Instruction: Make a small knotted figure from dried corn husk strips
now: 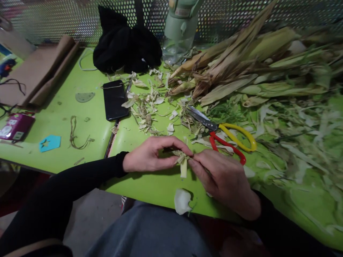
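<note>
Near the front edge of the green table, my left hand point(157, 153) pinches a small bundle of corn husk strips point(183, 165) between thumb and fingers. My right hand point(221, 176) closes on the bundle's other side, its thumb and forefinger pressed together. A pale strip hangs down from the bundle between the two hands. What exactly lies under the right fingertips is hidden. Just beyond my right hand lie scissors point(214, 126) with one yellow and one red handle, blades pointing away to the left. A pale husk piece point(182, 201) rests at the table edge below the hands.
Dried corn husks point(235, 64) heap at the back right, with shredded strips point(302, 142) in front. A black phone point(115, 100), black cloth point(125, 44) and bottle point(180, 32) stand or lie farther back. Leftward are twine point(73, 134), a blue tag point(50, 143) and brown paper point(43, 75).
</note>
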Tool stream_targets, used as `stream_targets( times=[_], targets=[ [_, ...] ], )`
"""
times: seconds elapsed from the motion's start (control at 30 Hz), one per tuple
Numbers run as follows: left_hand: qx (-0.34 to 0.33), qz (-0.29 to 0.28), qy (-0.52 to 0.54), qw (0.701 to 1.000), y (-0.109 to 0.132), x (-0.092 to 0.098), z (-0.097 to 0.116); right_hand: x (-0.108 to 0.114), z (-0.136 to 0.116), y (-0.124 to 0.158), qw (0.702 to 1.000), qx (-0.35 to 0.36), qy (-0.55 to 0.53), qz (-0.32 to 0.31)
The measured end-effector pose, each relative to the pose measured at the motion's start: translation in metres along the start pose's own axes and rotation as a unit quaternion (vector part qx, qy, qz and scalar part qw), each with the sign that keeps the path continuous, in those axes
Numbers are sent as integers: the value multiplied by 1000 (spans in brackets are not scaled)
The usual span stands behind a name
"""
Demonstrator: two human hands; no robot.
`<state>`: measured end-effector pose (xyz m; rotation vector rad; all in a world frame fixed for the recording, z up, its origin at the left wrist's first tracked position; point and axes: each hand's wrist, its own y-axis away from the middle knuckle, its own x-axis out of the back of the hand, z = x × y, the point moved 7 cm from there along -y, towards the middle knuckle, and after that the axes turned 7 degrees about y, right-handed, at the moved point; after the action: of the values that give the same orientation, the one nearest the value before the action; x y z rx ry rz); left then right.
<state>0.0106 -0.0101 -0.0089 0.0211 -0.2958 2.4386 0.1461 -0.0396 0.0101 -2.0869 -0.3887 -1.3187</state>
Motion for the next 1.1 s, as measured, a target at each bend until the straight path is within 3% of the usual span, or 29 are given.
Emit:
stream_targets(
  times=[0.27,0.43,0.7,0.87,1.0,1.1],
  targets=[
    [39,65,23,997,1,4,-9,5,16,2,987,-123,-99,6],
    [62,97,-17,993,1,6,-13,-6,11,-1,985,-105,-132,-44],
    [74,93,-28,993,2,4,-10,-4,19,0,984,-141,-107,5],
    [46,111,44,992,1,8,-4,0,36,6,947,-252,-193,50],
    [120,104,154,975,1,3,-14,-8,41,9,904,-314,-289,30],
    [159,92,205,961,2,-5,-19,-15,36,8,895,-315,-314,-8]
  ],
)
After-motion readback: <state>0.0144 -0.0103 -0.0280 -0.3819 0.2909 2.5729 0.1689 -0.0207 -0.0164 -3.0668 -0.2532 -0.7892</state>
